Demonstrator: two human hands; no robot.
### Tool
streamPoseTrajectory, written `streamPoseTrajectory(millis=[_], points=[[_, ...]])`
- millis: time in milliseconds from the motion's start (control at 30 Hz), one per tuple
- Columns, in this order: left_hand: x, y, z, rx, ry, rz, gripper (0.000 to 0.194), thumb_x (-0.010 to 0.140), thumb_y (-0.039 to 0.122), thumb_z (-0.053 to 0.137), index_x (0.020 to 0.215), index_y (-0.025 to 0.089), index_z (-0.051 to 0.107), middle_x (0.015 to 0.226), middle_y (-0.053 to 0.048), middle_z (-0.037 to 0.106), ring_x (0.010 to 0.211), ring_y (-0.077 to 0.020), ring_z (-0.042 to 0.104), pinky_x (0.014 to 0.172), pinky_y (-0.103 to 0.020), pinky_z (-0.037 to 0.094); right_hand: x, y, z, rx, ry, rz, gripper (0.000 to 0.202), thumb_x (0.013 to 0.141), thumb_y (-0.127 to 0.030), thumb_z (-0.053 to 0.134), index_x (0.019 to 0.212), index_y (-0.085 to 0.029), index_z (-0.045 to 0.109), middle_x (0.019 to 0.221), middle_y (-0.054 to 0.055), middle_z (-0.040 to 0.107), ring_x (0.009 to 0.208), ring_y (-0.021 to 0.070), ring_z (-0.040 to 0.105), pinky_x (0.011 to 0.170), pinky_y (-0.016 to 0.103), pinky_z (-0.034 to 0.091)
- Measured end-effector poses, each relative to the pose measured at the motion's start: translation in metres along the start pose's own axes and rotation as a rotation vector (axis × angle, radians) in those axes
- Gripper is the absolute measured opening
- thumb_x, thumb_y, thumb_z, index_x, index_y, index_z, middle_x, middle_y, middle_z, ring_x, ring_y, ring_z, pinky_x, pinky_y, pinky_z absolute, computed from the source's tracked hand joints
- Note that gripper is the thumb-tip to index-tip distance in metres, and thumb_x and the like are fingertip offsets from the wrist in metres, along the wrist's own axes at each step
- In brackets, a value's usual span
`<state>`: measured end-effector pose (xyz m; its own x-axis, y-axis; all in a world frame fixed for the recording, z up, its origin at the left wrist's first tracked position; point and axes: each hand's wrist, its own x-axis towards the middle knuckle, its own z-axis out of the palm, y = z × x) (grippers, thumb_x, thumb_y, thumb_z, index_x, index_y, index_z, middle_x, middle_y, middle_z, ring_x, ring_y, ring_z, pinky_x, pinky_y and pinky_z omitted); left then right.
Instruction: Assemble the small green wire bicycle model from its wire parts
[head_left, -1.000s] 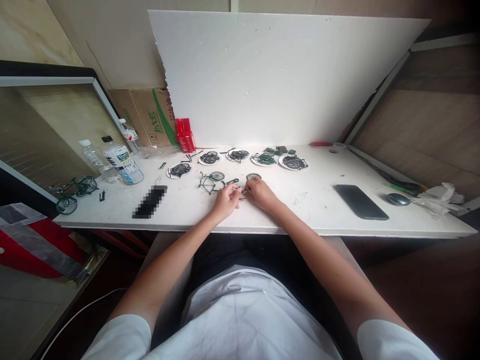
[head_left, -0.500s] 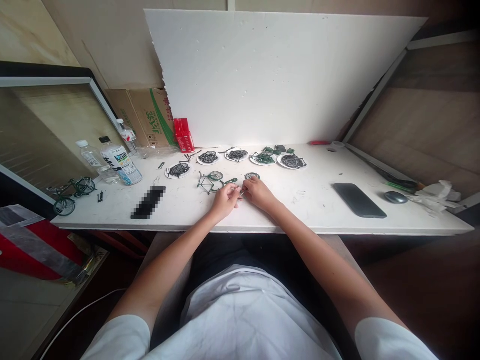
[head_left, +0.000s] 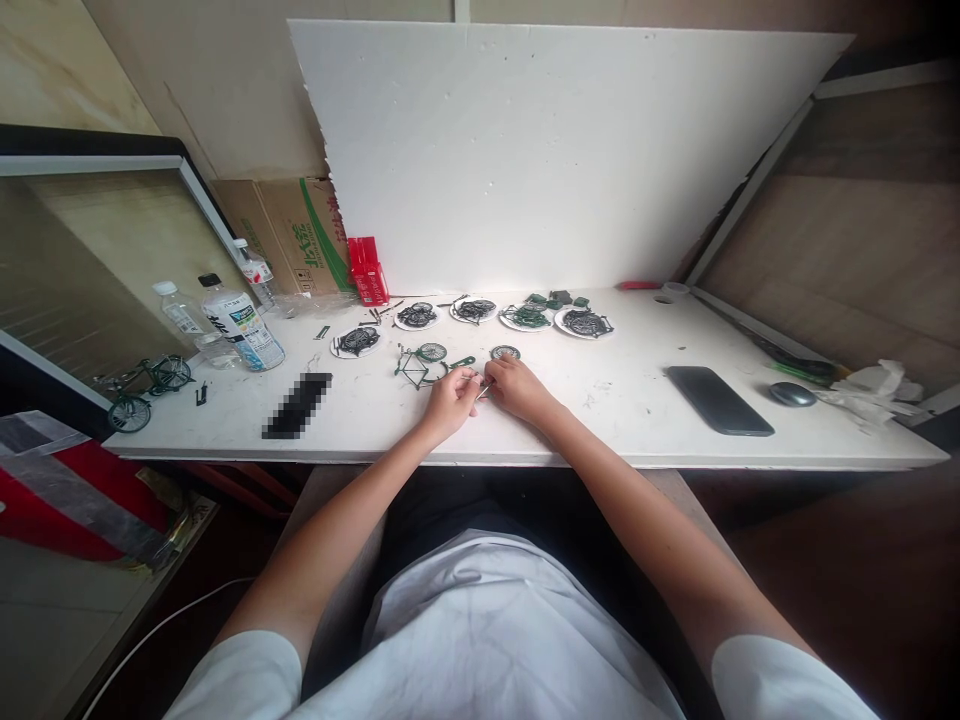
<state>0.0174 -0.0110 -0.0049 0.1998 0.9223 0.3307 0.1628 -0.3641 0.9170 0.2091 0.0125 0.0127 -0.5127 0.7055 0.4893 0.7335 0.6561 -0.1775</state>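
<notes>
My left hand (head_left: 451,397) and my right hand (head_left: 514,388) meet close together over the front of the white table, fingers pinched. Between the fingertips shows a small, thin, light-coloured piece, too small to name. Just beyond my left hand lies a green miniature bicycle frame (head_left: 409,369), with a small spoked wheel (head_left: 432,352) at its far side. A dark green part (head_left: 463,361) lies right of it, behind my fingers. Past my right hand's knuckles is another small spoked wheel (head_left: 505,352), lying flat.
Several white plates of black and green bicycle parts, one a plate of wheels (head_left: 588,323), line the back. A finished-looking miniature bicycle (head_left: 150,390) and bottles (head_left: 241,322) stand at left. A phone (head_left: 718,401) and a mouse (head_left: 792,395) lie at right. A white board (head_left: 555,150) leans behind.
Both hands stay in nearly the same place, with only a slight shift of the fingers and the thin piece between them. Everything else looks unmoved.
</notes>
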Motion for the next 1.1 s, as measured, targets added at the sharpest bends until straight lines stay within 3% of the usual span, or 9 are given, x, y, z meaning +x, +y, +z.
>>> streamPoseTrajectory(millis=[1100], points=[[-0.0009,0.0063,-0.0004,-0.001,-0.006,-0.011,0.029,0.100,0.047,0.065,0.102,0.018,0.063,0.082,-0.003,0.075,0.050,-0.0111,0.066,0.050,-0.022,0.052,-0.0016,-0.0005,-0.0017,0.135,0.039,0.000,0.024,0.082,0.002,0.059,0.082,-0.022,0.055,0.081,0.008,0.062,0.087,0.0273,0.053,0.072,0.035,0.036]])
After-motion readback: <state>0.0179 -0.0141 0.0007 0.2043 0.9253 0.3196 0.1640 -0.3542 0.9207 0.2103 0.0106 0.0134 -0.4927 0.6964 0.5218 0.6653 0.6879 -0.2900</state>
